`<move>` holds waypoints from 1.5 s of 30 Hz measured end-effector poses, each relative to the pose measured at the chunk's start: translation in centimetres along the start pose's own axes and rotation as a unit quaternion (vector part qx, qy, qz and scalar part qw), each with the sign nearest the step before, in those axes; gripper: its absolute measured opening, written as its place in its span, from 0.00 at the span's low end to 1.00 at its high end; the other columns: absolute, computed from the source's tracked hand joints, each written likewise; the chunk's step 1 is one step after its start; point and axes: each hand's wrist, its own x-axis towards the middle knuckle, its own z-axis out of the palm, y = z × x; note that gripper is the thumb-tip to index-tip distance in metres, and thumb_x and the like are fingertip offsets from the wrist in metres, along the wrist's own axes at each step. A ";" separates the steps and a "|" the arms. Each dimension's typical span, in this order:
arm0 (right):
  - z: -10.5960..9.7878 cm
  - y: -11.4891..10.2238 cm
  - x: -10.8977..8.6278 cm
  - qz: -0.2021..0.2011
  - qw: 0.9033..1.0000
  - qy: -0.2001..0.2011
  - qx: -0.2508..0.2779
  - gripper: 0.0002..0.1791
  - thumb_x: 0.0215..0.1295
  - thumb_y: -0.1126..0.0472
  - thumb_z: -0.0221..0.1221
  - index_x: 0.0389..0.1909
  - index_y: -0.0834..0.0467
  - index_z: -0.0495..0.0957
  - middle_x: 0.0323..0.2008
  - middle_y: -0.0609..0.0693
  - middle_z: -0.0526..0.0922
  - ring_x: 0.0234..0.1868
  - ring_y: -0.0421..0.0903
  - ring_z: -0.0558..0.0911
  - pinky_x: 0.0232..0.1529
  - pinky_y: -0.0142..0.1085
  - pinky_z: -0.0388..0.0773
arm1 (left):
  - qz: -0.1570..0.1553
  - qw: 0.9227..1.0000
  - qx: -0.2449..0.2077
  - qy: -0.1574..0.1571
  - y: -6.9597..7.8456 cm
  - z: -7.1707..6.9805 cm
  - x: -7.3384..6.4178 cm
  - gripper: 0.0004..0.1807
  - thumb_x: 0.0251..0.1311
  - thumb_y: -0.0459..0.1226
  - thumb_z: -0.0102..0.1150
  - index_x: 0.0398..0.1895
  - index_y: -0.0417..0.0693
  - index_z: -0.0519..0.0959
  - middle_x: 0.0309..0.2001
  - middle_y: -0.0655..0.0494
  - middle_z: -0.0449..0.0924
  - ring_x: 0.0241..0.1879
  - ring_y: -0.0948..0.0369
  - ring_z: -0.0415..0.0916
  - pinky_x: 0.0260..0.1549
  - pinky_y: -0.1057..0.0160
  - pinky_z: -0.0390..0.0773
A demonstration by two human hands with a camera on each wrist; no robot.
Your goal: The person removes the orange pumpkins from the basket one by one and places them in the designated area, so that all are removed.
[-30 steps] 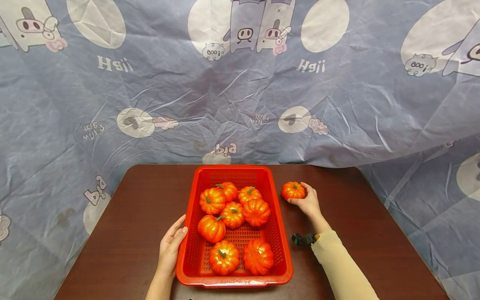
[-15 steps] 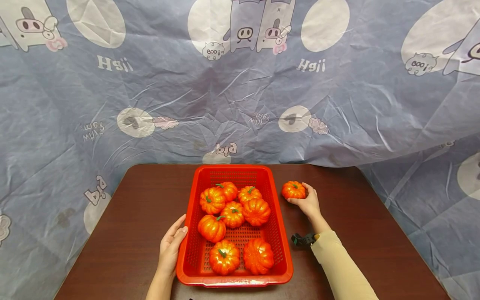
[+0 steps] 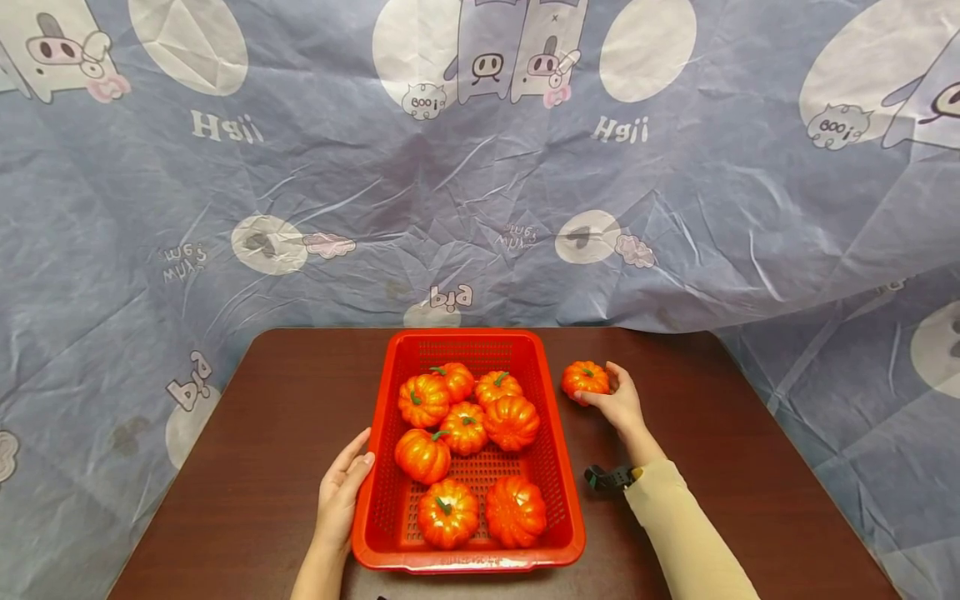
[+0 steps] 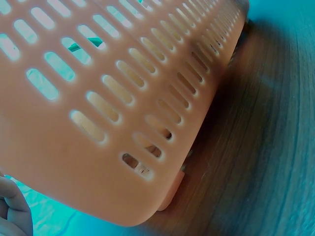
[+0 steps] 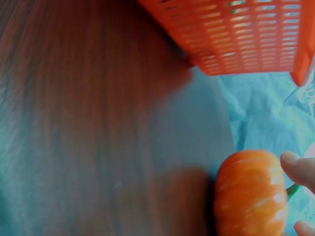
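A red perforated plastic basket (image 3: 468, 560) stands on the table with several small orange pumpkins (image 3: 447, 514) inside, most showing green stems. My left hand (image 3: 339, 492) rests against the basket's left rim, its fingers fairly straight; the left wrist view shows the slotted basket wall (image 4: 59, 132) and part of a finger (image 4: 14, 209). Right of the basket, another small pumpkin (image 3: 585, 379) sits on the table. Beside it is my right hand (image 3: 621, 404), thumb at its near side and fingers a little apart from it. In the right wrist view, a fingertip (image 5: 291, 161) is close to this pumpkin.
The brown table (image 3: 285, 417) extends to both sides of the basket. A patterned grey-blue cloth (image 3: 420, 192) hangs behind it. A dark strap (image 3: 609, 477) sits at the right wrist, near the basket's right side.
The fingers of my right hand have loosened and spread slightly from the pumpkin, which stays in place. My left hand and the basket have not moved.
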 end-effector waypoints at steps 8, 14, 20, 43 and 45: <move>-0.2 -2.0 -0.6 -0.026 0.999 0.023 0.000 0.45 0.50 0.68 0.68 0.68 0.66 0.54 0.67 0.65 0.57 0.68 0.59 0.57 0.67 0.47 0.53 | -0.003 1.000 0.006 0.007 0.0 0.0 0.1 0.25 0.69 0.30 0.45 0.67 0.33 0.58 0.37 0.53 0.79 0.36 0.61 0.78 0.34 0.64 0.80; -0.1 -4.2 -1.2 -0.045 0.999 0.023 -0.002 0.43 0.52 0.66 0.67 0.67 0.64 0.57 0.67 0.62 0.57 0.68 0.56 0.57 0.68 0.44 0.52 | 0.000 1.000 0.004 0.010 -0.1 0.0 0.0 0.25 0.68 0.29 0.45 0.67 0.31 0.58 0.37 0.52 0.79 0.36 0.61 0.78 0.34 0.64 0.80; 0.1 -7.0 -2.1 -0.073 0.997 0.001 0.004 0.40 0.52 0.64 0.68 0.65 0.63 0.61 0.66 0.61 0.57 0.68 0.55 0.58 0.67 0.44 0.54 | 0.008 1.000 0.002 0.006 0.0 0.1 -0.1 0.25 0.68 0.29 0.44 0.67 0.30 0.57 0.37 0.53 0.79 0.36 0.61 0.78 0.34 0.65 0.80; 2.3 -12.7 -6.9 -0.134 0.980 -0.141 0.043 0.38 0.52 0.66 0.68 0.64 0.62 0.62 0.66 0.57 0.61 0.67 0.56 0.61 0.65 0.45 0.58 | -0.003 1.000 0.008 0.013 -0.1 -0.1 -0.1 0.25 0.69 0.30 0.45 0.67 0.32 0.58 0.38 0.53 0.79 0.37 0.61 0.78 0.34 0.64 0.80; 2.7 -12.8 -7.2 -0.133 0.978 -0.152 0.046 0.39 0.52 0.67 0.68 0.64 0.62 0.62 0.65 0.58 0.61 0.66 0.57 0.61 0.65 0.46 0.59 | -0.006 1.000 0.008 0.015 -0.1 0.0 -0.1 0.25 0.69 0.30 0.45 0.67 0.33 0.58 0.38 0.53 0.79 0.37 0.61 0.78 0.35 0.63 0.80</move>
